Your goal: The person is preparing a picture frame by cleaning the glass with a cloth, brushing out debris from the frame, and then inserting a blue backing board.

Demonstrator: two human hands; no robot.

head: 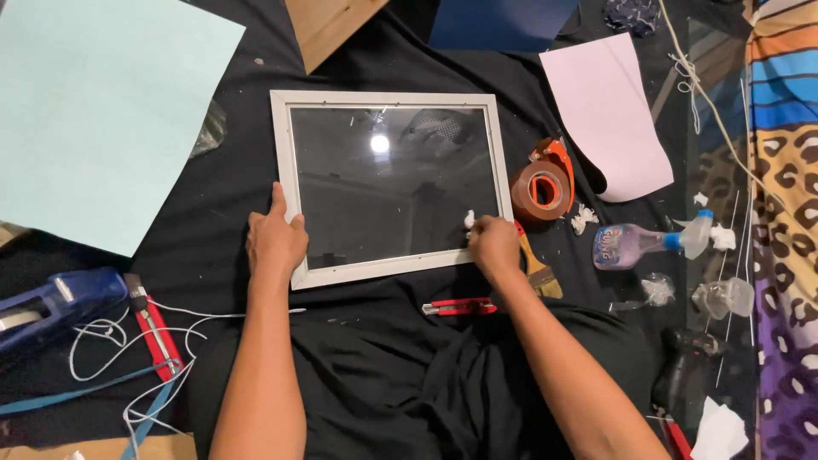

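My right hand (494, 244) pinches a small white wad (469, 220) in closed fingers, pressing it on the glass at the lower right corner of the white picture frame (390, 183). My left hand (275, 238) clamps the frame's lower left corner, thumb along the left rail. The frame lies at twelve o'clock from both hands, long axis running three to nine, on black cloth (221, 221); a tape dispenser (544, 183) sits at three.

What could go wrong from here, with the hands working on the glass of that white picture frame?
1. The right hand presses a small white wad near the glass's corner; hard pressure might crack the pane.
2. The left hand alone steadies the white frame on loose black cloth, so it may slide.
3. The red utility knife lies close under the right forearm.
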